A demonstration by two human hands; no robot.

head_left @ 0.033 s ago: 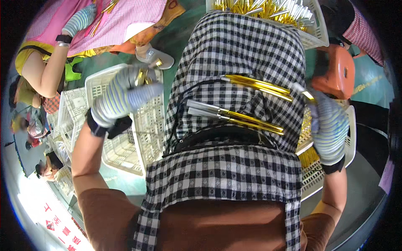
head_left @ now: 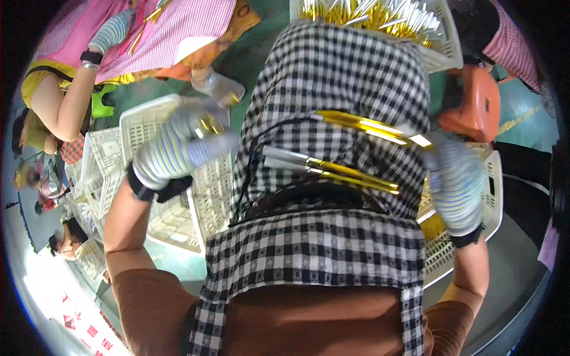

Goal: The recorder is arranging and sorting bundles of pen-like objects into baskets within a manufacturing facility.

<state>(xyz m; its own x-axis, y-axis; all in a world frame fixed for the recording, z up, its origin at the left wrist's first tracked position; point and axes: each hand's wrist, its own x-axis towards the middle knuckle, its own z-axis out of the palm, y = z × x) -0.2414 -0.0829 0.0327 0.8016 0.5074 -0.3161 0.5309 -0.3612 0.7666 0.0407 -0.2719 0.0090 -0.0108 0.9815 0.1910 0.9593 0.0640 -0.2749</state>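
We see left hand [head_left: 178, 145] gripping gold pieces [head_left: 209, 124], right hand [head_left: 458, 187] a gold-white piece [head_left: 421, 140], tubes [head_left: 332, 166] across lap [head_left: 350, 77], likely for easy reach.

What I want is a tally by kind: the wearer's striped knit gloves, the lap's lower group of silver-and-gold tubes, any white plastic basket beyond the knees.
Striped knit gloves: 2
Lower silver-and-gold tubes: 2
White plastic basket: 1
Total: 5
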